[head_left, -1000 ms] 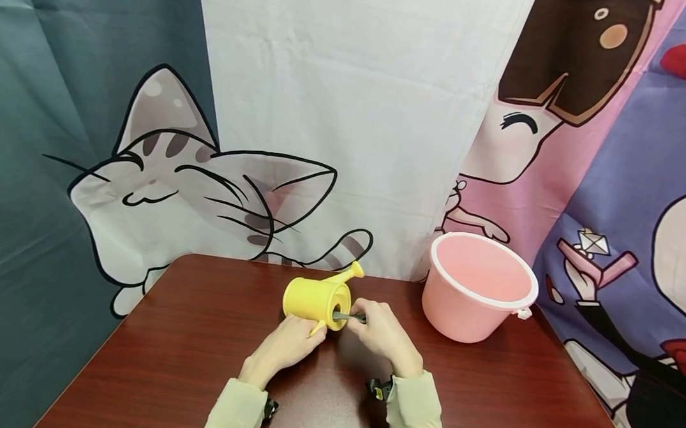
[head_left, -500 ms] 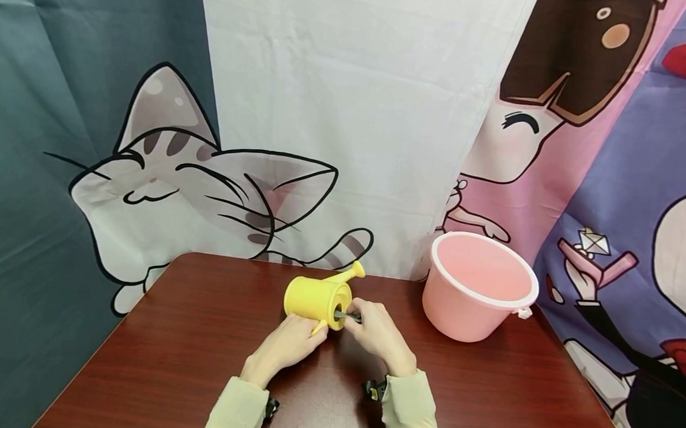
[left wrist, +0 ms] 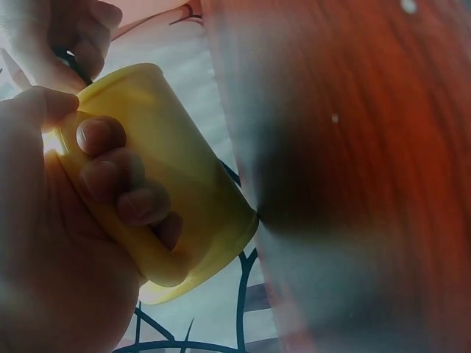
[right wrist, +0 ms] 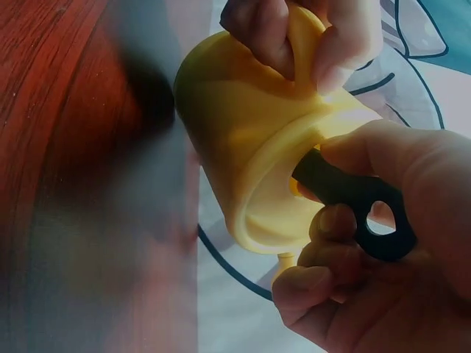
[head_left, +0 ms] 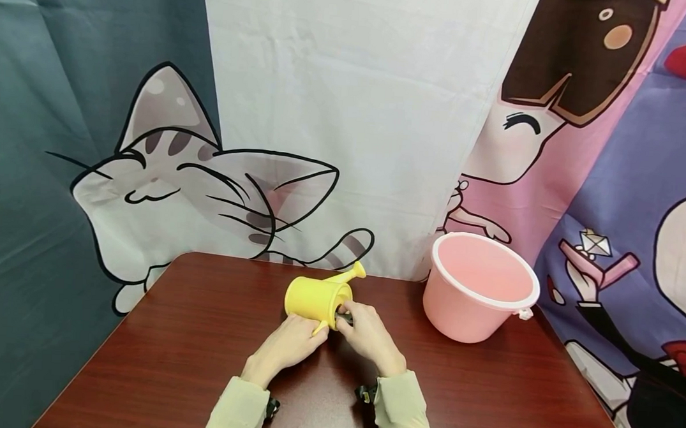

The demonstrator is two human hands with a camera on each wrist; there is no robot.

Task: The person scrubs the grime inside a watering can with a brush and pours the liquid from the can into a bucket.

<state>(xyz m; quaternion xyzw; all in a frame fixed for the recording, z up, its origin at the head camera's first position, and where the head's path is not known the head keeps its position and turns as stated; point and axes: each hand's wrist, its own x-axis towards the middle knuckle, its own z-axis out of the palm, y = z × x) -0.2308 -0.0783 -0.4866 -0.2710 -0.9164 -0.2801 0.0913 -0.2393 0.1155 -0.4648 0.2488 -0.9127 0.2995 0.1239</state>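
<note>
A yellow toy watering can (head_left: pixel 307 297) is tipped on its side, its open mouth turned to the right and its spout (head_left: pixel 345 275) aimed up toward the back. My left hand (head_left: pixel 291 346) grips the can's handle, fingers wrapped through the loop. At the mouth, my right hand (head_left: pixel 369 335) pinches a dark tool handle (right wrist: pixel 346 195) with a teardrop hole near its end. The tool's front part goes into the can's opening and is hidden inside. Right fingertips are right at the rim in the right wrist view.
A pink bucket (head_left: pixel 459 321) with a white rim stands at the back right of the dark red-brown table (head_left: pixel 182 341). Behind the table hangs a cloth backdrop (head_left: pixel 348 99) with cartoon figures. Black straps with small devices sit at both wrists.
My right hand has moved left toward the can, and the tool has gone deeper into the opening; its grey shaft, visible before, is now hidden. Left hand and can have barely moved.
</note>
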